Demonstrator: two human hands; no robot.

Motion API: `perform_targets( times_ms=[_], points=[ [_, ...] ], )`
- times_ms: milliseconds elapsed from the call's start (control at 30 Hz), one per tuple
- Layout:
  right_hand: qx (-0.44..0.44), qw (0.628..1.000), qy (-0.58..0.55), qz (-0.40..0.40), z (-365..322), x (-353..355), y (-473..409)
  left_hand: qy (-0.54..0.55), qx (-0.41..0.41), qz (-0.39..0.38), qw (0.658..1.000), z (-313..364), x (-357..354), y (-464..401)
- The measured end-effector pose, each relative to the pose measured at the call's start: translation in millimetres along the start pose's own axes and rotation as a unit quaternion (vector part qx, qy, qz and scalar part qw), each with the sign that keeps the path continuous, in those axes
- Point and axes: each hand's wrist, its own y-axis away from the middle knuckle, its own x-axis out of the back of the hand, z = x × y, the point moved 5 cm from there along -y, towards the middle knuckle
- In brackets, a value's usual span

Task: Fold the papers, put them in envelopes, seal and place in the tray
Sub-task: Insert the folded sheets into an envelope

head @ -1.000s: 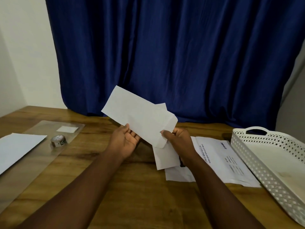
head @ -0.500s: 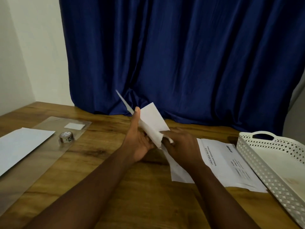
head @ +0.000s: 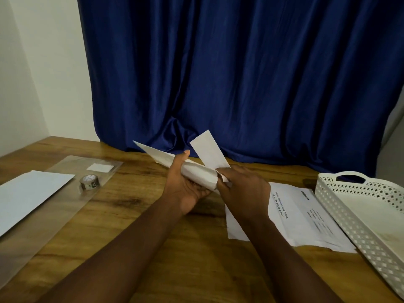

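Note:
My left hand cradles a white envelope from below, tilted nearly edge-on, thumb pressed on top. My right hand pinches a folded white paper at the envelope's right end; the paper's free end sticks up and back. Whether the paper's lower end is inside the envelope is hidden by my fingers. A white perforated tray stands at the right edge of the wooden table. Printed papers lie flat between my right hand and the tray.
A roll of tape rests on a clear plastic sleeve at the left, beside a white sheet and a small white label. A dark blue curtain hangs behind the table.
The envelope has turned from facing me flat to nearly edge-on in my left hand. The folded paper has risen off the table to the envelope's right end.

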Motion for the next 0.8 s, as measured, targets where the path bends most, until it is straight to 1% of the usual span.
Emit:
perform_targets(
  times_ms=[100,133,200,233,267,300,367,467,533,633,700,800],
  points=[
    [0.003,0.996,0.035,-0.083,4.2,-2.5,-9.1,0.018,0.002,0.018,1.0,-1.2,3.2,-1.2],
    [0.009,0.997,0.03,-0.075,4.5,-2.0,-10.0,0.016,0.006,0.018,1.0,-2.0,3.4,-1.8],
    [-0.01,1.0,-0.018,0.018,8.3,1.8,-4.9,0.006,0.015,0.02,1.0,-2.6,3.6,-2.3],
    [-0.021,0.998,-0.031,0.05,8.9,3.8,-2.3,0.004,0.016,0.023,1.0,-2.2,3.7,-2.5],
    [-0.034,0.996,-0.037,0.07,9.7,2.9,0.5,-0.002,0.013,0.032,0.999,-1.5,4.2,-2.2],
    [-0.04,0.996,-0.042,0.068,8.0,1.0,2.5,-0.009,0.009,0.04,0.999,-0.8,4.3,-1.2],
    [-0.065,0.995,-0.055,0.045,6.6,-0.7,2.8,-0.029,0.0,0.046,0.999,-0.1,4.4,-1.2],
    [-0.116,0.991,-0.056,-0.035,16.1,-9.3,1.6,-0.019,0.006,0.031,0.999,-1.7,2.5,-1.7],
    [-0.138,0.987,-0.045,-0.075,18.7,-14.7,3.5,-0.015,0.003,0.037,0.999,-0.5,1.6,-1.0],
    [-0.139,0.985,-0.06,-0.08,18.7,-14.3,1.3,-0.016,-0.003,0.041,0.999,0.0,1.3,0.5],
    [-0.133,0.984,-0.081,-0.088,18.7,-18.9,0.5,-0.006,-0.022,0.047,0.999,5.9,2.9,1.6],
    [-0.111,0.987,-0.099,-0.064,19.3,-17.5,-0.7,0.034,-0.061,0.07,0.995,25.0,8.9,2.4]
  ],
)
